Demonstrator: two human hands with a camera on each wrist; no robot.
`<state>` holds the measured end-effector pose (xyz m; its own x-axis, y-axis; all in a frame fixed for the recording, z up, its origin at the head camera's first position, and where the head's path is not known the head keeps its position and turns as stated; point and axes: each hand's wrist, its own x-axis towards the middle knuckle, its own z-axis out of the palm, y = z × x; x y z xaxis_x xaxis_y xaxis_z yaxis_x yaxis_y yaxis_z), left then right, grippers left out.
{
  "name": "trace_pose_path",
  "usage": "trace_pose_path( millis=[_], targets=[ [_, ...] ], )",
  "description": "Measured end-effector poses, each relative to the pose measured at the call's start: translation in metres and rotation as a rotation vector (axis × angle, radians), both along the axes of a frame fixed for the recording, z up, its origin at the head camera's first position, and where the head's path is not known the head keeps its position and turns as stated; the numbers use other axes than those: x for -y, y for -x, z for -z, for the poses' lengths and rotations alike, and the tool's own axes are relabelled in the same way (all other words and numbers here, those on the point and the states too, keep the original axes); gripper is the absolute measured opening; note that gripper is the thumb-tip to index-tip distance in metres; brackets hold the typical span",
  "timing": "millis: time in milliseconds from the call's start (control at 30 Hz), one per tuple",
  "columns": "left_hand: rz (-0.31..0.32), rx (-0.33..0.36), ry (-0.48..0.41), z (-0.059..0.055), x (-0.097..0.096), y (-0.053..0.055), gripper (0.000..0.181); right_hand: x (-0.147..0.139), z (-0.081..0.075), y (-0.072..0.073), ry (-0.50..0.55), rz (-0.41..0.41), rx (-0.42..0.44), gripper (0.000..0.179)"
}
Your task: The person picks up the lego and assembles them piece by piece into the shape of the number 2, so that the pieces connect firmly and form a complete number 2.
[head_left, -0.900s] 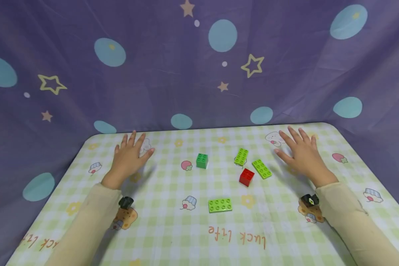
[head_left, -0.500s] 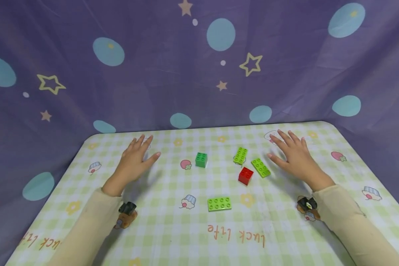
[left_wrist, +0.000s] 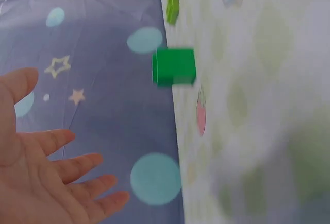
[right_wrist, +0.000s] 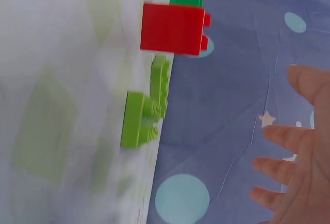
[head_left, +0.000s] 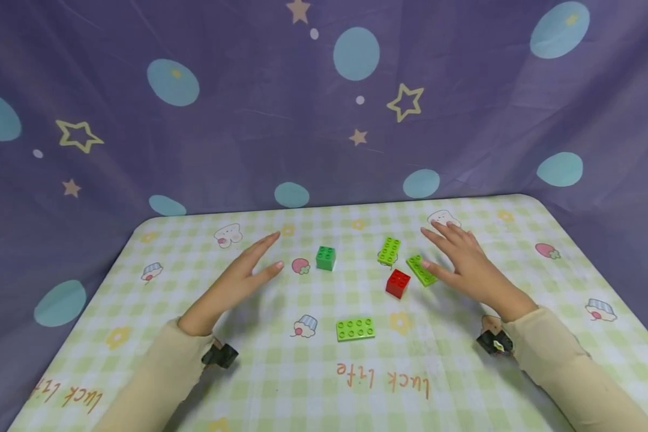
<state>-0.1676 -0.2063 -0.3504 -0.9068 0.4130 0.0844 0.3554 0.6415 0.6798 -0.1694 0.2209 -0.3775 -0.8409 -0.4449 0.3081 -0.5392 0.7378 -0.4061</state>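
My left hand [head_left: 240, 280] hovers over the table, fingers extended and thumb apart, holding nothing. To its right stands a green square building brick [head_left: 326, 258], which also shows in the left wrist view. My right hand [head_left: 467, 267] is above the table too, fingers spread and bare; its thumb overlaps a flat lime-green brick [head_left: 418, 267] in the head view. Left of that lie a red square brick [head_left: 398, 284] and a second flat lime-green brick [head_left: 389, 251]. A third flat lime-green brick [head_left: 355, 329] lies nearer the front. In the right wrist view the red brick [right_wrist: 172, 28] appears large.
A checked, printed cloth [head_left: 281, 390] covers the table. Behind it hangs a purple curtain [head_left: 237, 144] with stars and ovals, close to the table's back edge. Small black cameras [head_left: 220, 354] sit under the wrists.
My left hand has swung right and turned inward, closer to the green brick. The right hand has shifted left toward the lime-green brick. The bricks stay put on the cloth.
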Motion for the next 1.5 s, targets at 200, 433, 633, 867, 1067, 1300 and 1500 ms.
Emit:
trace_pose_path(
  millis=[200, 433, 633, 867, 1067, 1300, 1500],
  targets=[
    [0.051, 0.038, -0.203, 0.012, -0.018, -0.016, 0.061, 0.011, 0.001, -0.007, 0.043, -0.045, 0.059, 0.063],
    [0.109, 0.132, -0.377, 0.022, -0.04, -0.033, 0.06, 0.023, 0.006, -0.016, 0.079, -0.071, 0.116, 0.065],
    [0.118, 0.225, -0.461, 0.032, -0.052, -0.046, 0.055, 0.031, 0.011, -0.02, 0.174, -0.095, 0.145, 0.062],
    [0.035, 0.337, -0.582, 0.041, -0.066, -0.056, 0.05, 0.039, 0.022, -0.023, 0.251, -0.108, 0.2, 0.058],
    [-0.053, 0.433, -0.62, 0.046, -0.077, -0.062, 0.046, 0.042, 0.024, -0.025, 0.313, -0.08, 0.231, 0.057],
    [-0.122, 0.528, -0.654, 0.055, -0.089, -0.07, 0.044, 0.045, 0.029, -0.023, 0.543, -0.069, 0.491, 0.052],
    [-0.156, 0.528, -0.597, 0.062, -0.095, -0.073, 0.045, 0.049, 0.034, -0.024, 0.614, -0.038, 0.501, 0.053]
  ],
)
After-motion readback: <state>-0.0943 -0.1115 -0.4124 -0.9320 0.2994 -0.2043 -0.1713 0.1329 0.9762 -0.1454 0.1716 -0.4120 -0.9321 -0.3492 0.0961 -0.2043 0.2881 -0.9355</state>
